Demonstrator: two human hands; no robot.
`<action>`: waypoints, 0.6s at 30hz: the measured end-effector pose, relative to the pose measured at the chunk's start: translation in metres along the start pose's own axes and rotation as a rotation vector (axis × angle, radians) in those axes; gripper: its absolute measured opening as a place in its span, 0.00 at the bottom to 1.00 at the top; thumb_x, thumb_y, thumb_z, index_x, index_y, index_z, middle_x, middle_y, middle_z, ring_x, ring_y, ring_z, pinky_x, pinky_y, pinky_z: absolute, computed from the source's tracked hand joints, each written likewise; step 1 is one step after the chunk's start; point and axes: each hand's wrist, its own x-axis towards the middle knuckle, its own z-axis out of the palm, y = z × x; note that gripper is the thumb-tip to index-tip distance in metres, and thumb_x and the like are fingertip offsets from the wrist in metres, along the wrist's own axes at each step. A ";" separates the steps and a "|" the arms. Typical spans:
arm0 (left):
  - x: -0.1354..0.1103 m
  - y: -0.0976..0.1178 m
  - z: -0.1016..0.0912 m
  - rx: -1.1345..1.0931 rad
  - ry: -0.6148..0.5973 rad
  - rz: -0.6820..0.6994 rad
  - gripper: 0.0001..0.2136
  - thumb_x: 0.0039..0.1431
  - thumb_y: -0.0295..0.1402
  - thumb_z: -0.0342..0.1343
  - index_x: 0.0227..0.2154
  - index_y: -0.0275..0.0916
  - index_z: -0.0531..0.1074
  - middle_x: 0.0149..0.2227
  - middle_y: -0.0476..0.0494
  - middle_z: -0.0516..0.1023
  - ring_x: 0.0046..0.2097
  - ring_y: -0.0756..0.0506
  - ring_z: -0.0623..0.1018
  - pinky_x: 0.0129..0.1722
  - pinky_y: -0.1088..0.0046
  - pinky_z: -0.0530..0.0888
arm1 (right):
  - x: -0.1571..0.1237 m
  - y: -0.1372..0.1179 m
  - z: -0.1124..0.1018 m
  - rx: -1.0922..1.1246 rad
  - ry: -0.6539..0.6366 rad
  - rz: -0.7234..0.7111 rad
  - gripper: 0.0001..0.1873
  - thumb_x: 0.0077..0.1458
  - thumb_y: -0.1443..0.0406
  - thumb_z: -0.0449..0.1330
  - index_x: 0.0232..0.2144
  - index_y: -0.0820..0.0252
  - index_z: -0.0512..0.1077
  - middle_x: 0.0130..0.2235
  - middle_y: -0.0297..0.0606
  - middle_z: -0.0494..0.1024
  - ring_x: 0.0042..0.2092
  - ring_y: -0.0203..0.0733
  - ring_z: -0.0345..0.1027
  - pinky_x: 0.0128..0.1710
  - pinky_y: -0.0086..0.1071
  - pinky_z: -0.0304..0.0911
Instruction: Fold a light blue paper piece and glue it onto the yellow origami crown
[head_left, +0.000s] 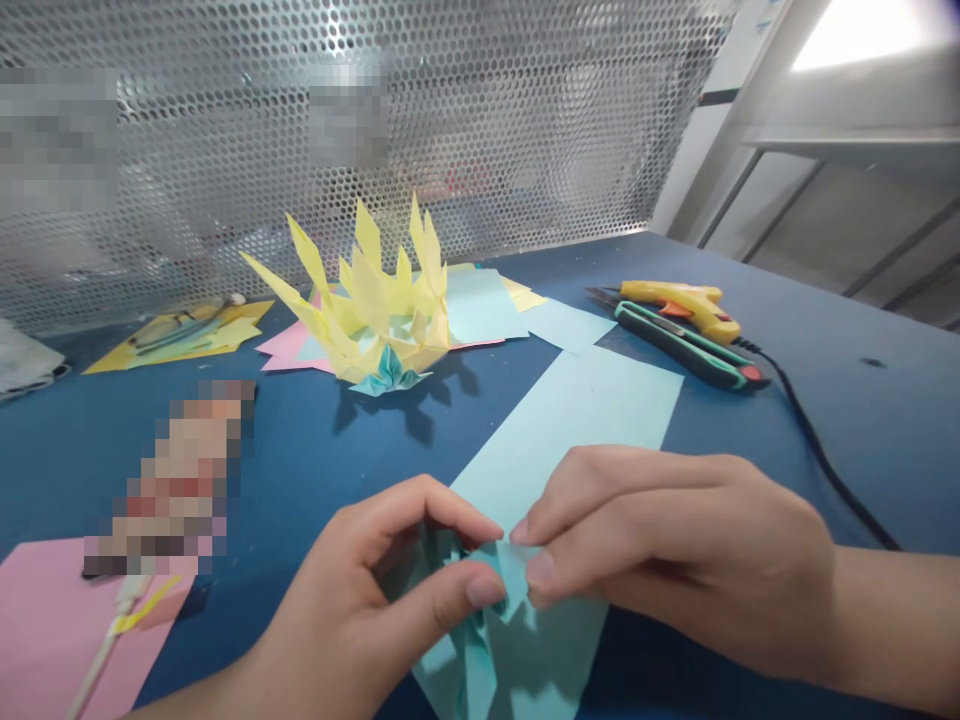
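Observation:
Between my two hands is a folded light-blue paper piece [511, 582], creased into small points. My left hand [390, 590] pinches it between thumb and fingers, and part of the paper hangs below that thumb. From the right, my right hand [675, 550] grips its edge with the fingertips, the thumb partly hidden. Under both hands lies a long light-blue paper sheet [585, 410]. A yellow folded-paper crown [371, 300] stands beyond them, with a small blue paper ornament [390, 374] at its front.
A yellow glue gun [675, 300] and a green-and-black utility knife [686, 345] lie at the right, with a black cord [825, 460] trailing forward. Pink paper [60, 620], a blurred phone-like slab [176, 480] and a white cable [101, 660] are left. Perforated metal [487, 120] backs the table.

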 end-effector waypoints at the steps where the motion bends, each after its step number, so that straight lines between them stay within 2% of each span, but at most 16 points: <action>1: -0.001 0.000 0.000 -0.003 0.000 -0.004 0.04 0.47 0.36 0.64 0.26 0.45 0.76 0.26 0.54 0.76 0.30 0.50 0.72 0.29 0.78 0.68 | 0.000 0.000 0.000 0.000 0.002 -0.004 0.07 0.59 0.73 0.58 0.34 0.63 0.76 0.35 0.41 0.80 0.37 0.31 0.75 0.38 0.21 0.71; 6: -0.001 -0.001 0.000 -0.029 0.031 -0.019 0.05 0.44 0.35 0.67 0.24 0.46 0.76 0.26 0.56 0.75 0.31 0.51 0.72 0.30 0.79 0.67 | -0.002 0.003 0.006 0.039 0.011 -0.004 0.09 0.55 0.79 0.58 0.33 0.64 0.75 0.32 0.42 0.80 0.35 0.32 0.74 0.35 0.21 0.71; 11: -0.002 -0.001 0.000 -0.108 -0.026 -0.027 0.06 0.43 0.33 0.67 0.23 0.44 0.75 0.25 0.55 0.75 0.30 0.52 0.72 0.29 0.79 0.67 | -0.005 0.003 0.008 0.014 -0.018 -0.012 0.12 0.54 0.80 0.56 0.34 0.64 0.75 0.28 0.39 0.78 0.31 0.31 0.72 0.33 0.20 0.69; 15: -0.001 -0.001 0.001 -0.139 -0.029 0.027 0.06 0.44 0.30 0.67 0.24 0.46 0.76 0.26 0.57 0.77 0.30 0.53 0.74 0.31 0.82 0.69 | -0.005 0.001 0.009 -0.049 -0.042 -0.059 0.12 0.56 0.79 0.55 0.37 0.62 0.73 0.27 0.35 0.77 0.29 0.30 0.70 0.32 0.19 0.66; 18: 0.000 -0.003 0.001 -0.118 -0.065 0.128 0.06 0.45 0.28 0.66 0.24 0.46 0.76 0.27 0.57 0.78 0.32 0.53 0.76 0.33 0.82 0.71 | -0.006 0.002 0.012 -0.041 0.002 -0.052 0.11 0.55 0.78 0.56 0.36 0.60 0.70 0.27 0.33 0.76 0.28 0.29 0.69 0.32 0.21 0.65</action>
